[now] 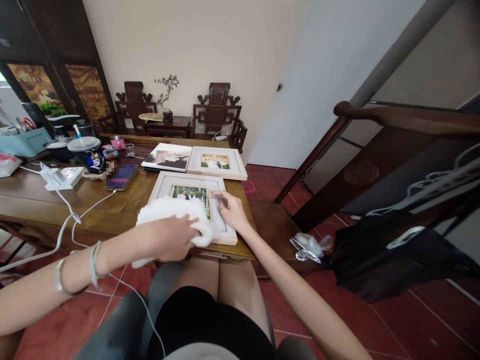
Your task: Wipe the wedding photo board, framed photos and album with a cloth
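Observation:
A framed photo (193,180) with a pale wooden edge and a wide light mat lies flat near the table's front edge; its picture shows people outdoors. My left hand (170,237) grips a bunched white cloth (165,212), which covers the frame's lower left part. On the right side of that frame, my right hand (230,212) rests with its fingers bent and apart, fingertips on the mat beside the picture. Behind lie a second framed photo (214,162) and a photo album (167,157), side by side.
On the wooden table (93,210) a phone (122,176), a lidded cup (90,152) and a white power strip (63,177) stand to the left, with loose cables. A wooden chair back (360,170) rises on my right. Clear plastic (313,245) lies on the bench beside me.

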Motion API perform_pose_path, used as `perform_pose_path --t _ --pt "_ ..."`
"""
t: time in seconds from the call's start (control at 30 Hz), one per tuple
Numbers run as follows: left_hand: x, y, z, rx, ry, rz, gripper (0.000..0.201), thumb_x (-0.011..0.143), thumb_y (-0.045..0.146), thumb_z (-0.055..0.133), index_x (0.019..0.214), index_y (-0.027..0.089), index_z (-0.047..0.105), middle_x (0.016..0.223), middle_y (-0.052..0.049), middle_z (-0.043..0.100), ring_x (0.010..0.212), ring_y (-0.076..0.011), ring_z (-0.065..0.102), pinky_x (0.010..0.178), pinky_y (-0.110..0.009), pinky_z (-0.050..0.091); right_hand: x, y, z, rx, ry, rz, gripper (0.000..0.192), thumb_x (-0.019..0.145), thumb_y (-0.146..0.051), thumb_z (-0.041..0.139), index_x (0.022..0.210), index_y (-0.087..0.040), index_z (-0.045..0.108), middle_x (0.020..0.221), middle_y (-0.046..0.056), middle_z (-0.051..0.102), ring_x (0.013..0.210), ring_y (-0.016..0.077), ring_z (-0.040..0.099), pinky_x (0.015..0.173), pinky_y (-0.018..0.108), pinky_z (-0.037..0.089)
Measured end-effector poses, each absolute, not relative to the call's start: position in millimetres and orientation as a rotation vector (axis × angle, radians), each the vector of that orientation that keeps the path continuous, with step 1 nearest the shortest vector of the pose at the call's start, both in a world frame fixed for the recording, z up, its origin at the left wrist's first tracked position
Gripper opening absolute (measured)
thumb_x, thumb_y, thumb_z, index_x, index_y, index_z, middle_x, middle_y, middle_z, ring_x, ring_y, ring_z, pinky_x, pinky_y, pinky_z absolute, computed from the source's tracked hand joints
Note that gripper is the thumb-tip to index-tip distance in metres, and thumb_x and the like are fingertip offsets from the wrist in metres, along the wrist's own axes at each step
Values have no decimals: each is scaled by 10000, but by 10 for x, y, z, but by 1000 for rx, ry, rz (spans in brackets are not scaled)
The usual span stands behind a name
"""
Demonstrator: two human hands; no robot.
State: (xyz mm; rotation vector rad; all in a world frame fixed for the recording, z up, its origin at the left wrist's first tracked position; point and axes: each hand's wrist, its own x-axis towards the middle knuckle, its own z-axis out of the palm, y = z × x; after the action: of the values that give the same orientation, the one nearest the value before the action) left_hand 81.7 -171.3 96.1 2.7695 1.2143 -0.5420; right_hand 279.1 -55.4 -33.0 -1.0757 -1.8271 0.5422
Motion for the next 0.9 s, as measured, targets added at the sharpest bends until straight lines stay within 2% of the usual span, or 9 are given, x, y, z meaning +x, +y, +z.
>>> perform_pose_path --t 0.07,0.13,0.37,0.5,0.57,0.73,0.83,0.9 --pt "826 -1886 954 2803 1197 -465 323 904 164 454 1161 172 648 1490 -138 436 1373 -314 410 1041 -433 416 2791 -554 -329 -1075 -1831 530 497 682 34 420 1040 -201 672 1128 62 731 1106 201 661 1007 372 479" --pt "829 -1900 902 2796 1224 -434 347 905 152 450 1210 168 615 1540 -143 348 1421 -322 327 1062 -474 394 2791 -554 -325 -1076 -1834 523 495 681 31 423 1034 -209 673 1118 51 734 1098 199 665 998 370 485" --pt "752 -1101 583 2806 1600 -350 399 876 128 507 1265 138 596 1554 -180 299 1424 -383 286 1096 -541 341 2790 -561 -308 -1073 -1827 535 498 677 35 426 1028 -214 675 1143 48 727 1095 202 667 989 366 490" --pt "658 -684 494 2882 1723 -68 455 910 56 351 1317 95 551 1583 -169 237 1452 -371 196 1156 -526 226 2794 -571 -296 -1093 -1822 550 493 684 32 423 1040 -198 675 1143 67 725 1111 212 659 990 374 491" --pt "643 -573 483 2879 1738 -16 458 911 58 333 1314 92 548 1588 -150 232 1456 -362 179 1166 -518 201 2796 -570 -297 -1099 -1818 560 492 686 31 424 1043 -200 672 1135 62 729 1114 207 658 994 371 489" --pt "714 -658 543 2771 1627 -204 390 902 99 415 1251 114 591 1571 -116 292 1450 -334 225 1166 -517 229 2792 -561 -309 -1087 -1811 555 488 681 33 423 1029 -207 666 1126 47 732 1111 197 659 1005 363 484" --pt "790 -994 681 2708 1469 -457 380 923 141 434 1274 127 578 1563 -146 289 1438 -352 263 1117 -561 318 2786 -561 -311 -1083 -1817 546 488 679 34 421 1026 -206 666 1122 51 733 1108 198 661 1000 360 487" --pt "833 -1291 793 2702 1337 -534 359 922 148 443 1246 139 599 1536 -153 338 1411 -356 331 1059 -556 399 2785 -559 -314 -1082 -1820 548 494 671 37 419 1029 -199 666 1122 62 732 1109 204 661 1006 367 484"
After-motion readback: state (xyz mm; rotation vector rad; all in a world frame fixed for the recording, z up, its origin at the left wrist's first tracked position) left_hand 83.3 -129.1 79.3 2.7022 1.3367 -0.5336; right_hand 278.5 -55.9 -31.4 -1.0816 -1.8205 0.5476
